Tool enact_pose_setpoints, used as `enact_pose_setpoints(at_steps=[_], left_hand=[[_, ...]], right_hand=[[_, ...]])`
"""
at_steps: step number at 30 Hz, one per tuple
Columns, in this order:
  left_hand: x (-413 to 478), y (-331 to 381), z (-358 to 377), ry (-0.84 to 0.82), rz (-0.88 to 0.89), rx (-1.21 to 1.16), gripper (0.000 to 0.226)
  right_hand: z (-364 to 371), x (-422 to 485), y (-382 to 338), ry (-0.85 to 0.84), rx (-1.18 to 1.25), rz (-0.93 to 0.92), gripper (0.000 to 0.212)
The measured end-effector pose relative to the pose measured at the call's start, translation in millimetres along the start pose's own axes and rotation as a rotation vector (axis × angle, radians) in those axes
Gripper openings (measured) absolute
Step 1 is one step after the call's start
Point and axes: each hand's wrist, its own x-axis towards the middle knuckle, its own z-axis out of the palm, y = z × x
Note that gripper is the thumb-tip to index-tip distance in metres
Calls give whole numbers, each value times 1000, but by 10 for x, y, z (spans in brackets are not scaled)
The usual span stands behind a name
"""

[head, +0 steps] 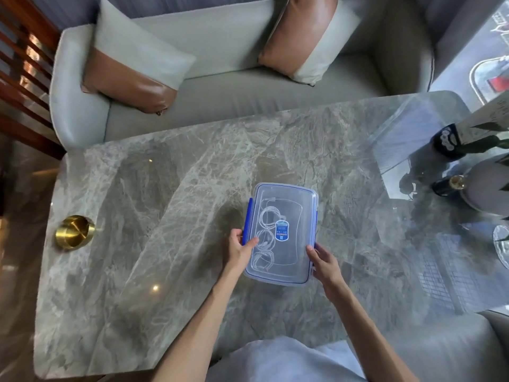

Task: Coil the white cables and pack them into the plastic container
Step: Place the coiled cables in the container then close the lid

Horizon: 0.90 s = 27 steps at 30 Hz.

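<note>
Container: clear rectangular plastic container (303, 216) with rounded corners, lid on, blue seal line around the rim, blue clips (249, 216) on both long sides, oval blue label (281, 230) on the lid.
Contents: white cables (265, 238), thin, lying in loose loops along the left half, seen through the lid.
Position: container on the table top, at centre, directly between the two hands.
Left hand (240, 250): grips the container's left edge near the clip, thumb lying on the lid.
Right hand (325, 264): grips the near right corner, thumb on the lid, fingers curled down the side.
Table (165, 216): polished grey-green veined marble, glossy.
Surroundings: round brass bowl (75, 231) well apart at the left edge; dark bottle (447, 184) and leaves at the right; pale sofa (234, 86) behind with two tan-and-cream cushions (132, 67).
Obstructions: nothing lies against the container.
</note>
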Motion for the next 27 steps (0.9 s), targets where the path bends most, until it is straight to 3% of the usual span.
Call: enact_pose_setpoints(at_steps=[3, 10, 15, 18, 22, 24, 27], left_hand=[[-47, 10, 76, 106, 58, 427, 35], [-138, 42, 123, 163, 117, 563, 34], [-126, 3, 110, 121, 69, 581, 48], [-120, -13, 30, 25, -61, 507, 71], [-195, 8, 31, -3, -117, 464, 56], [-294, 39, 144, -8, -258, 194, 58], [-525, 90, 388, -143, -492, -290, 64]], right_hand=[[-3, 17, 28, 9, -10, 1, 15], [89, 23, 69, 147, -65, -54, 21], [358, -7, 79, 467, -466, -225, 38], [404, 27, 13, 412, -545, -316, 44], [350, 235, -174, 372, -764, -474, 43], [385, 390, -313, 323, -894, -529, 46], [495, 644, -560, 219, -1129, -600, 61]])
